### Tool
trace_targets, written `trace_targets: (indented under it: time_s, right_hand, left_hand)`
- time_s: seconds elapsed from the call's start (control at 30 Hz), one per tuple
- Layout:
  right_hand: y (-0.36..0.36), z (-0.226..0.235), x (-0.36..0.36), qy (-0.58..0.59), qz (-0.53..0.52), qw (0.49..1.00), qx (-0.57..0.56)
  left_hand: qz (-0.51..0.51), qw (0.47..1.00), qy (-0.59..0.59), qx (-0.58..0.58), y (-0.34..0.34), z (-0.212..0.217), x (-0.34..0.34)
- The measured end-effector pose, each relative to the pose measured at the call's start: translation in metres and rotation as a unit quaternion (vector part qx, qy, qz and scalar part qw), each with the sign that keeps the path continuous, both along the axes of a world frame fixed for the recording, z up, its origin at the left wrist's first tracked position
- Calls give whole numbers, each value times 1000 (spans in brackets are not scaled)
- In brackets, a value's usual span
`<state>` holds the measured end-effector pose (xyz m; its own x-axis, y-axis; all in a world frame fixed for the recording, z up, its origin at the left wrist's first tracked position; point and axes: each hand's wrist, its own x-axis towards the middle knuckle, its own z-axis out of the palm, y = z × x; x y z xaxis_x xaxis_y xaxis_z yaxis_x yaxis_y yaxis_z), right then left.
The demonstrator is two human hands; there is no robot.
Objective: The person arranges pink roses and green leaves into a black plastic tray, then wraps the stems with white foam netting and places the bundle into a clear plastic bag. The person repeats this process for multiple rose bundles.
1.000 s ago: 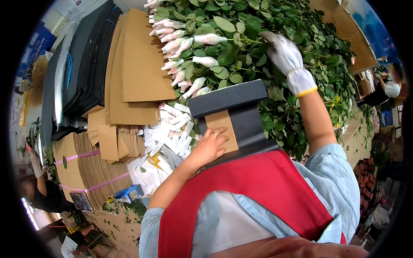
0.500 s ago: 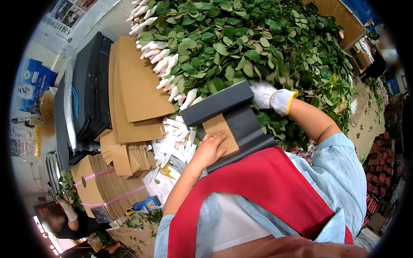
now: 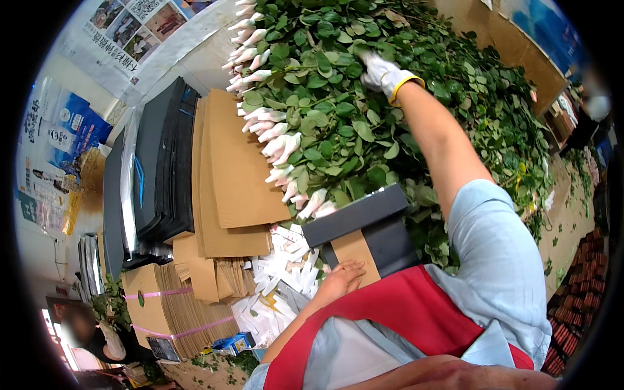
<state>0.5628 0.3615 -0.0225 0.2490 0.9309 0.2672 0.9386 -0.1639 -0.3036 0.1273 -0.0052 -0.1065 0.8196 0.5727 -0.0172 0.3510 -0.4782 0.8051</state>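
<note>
Centre frame: dark grey folded sheet [image 3: 364,221] with a brown cardboard piece [image 3: 354,253] on it. Bare left hand [image 3: 341,278] rests flat, fingers together, on the cardboard. Gloved right hand [image 3: 383,73], upper centre, sits among rose foliage [image 3: 338,123]; its grip is hidden by leaves.

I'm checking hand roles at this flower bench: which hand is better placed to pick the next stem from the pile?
Probably the right hand: gloved and stretched out into the leafy stems. The bare left hand rests on the dark box, near the body.
</note>
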Motion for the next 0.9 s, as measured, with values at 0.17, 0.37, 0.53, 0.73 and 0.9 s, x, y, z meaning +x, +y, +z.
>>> trace_targets:
  time_s: [0.17,0.37,0.53,0.73,0.9]
  right_hand:
    - [-89,78,-86,-125,74,987,-71]
    - [-319,171,-38,-20,104,988,109]
    - [-442,81,-47,-238,112,960,-93]
    - [-481,0,-63,-182,127,915,-338]
    - [-354,116,-65,-161,113,965,-176]
  left_hand:
    - [36,999,-20,-31,-10,-10,-16]
    - [34,999,-33,8,-2,9,-7]
    - [124,911,-97,-380,21,-22,-31]
    - [-87,992,27,-82,27,12,-20]
    - [-43,999,-10,8,7,5,-28]
